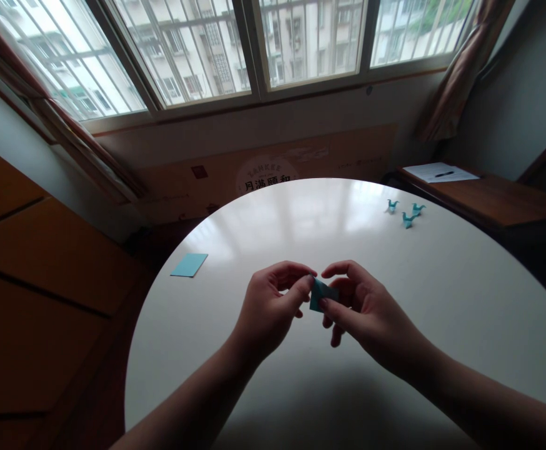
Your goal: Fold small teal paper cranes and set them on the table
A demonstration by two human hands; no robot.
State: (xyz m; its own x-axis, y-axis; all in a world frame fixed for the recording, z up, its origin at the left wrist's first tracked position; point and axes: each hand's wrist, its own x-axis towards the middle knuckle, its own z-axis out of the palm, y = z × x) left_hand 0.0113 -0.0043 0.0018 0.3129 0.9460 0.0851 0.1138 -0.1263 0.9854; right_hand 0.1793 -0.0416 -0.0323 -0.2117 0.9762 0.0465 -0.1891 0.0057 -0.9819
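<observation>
Above the middle of the round white table (183, 350), a small folded piece of blue-green origami paper (317, 294) is between my two hands. My left hand (273, 303) pinches its upper left corner between thumb and forefinger. On the other side, my right hand (360, 303) grips it with the thumb across its front and fingers behind, the forefinger raised off the paper. Part of the paper is hidden by my right thumb and fingers. A flat stack of light blue square paper (189, 265) lies at the table's left edge.
Several folded paper cranes, one of them a blue crane (408, 220), stand at the back right of the table. Beyond is a brown side table (511, 200) with white sheets (423, 172) and a pen (444, 174). Windows and curtains line the far wall.
</observation>
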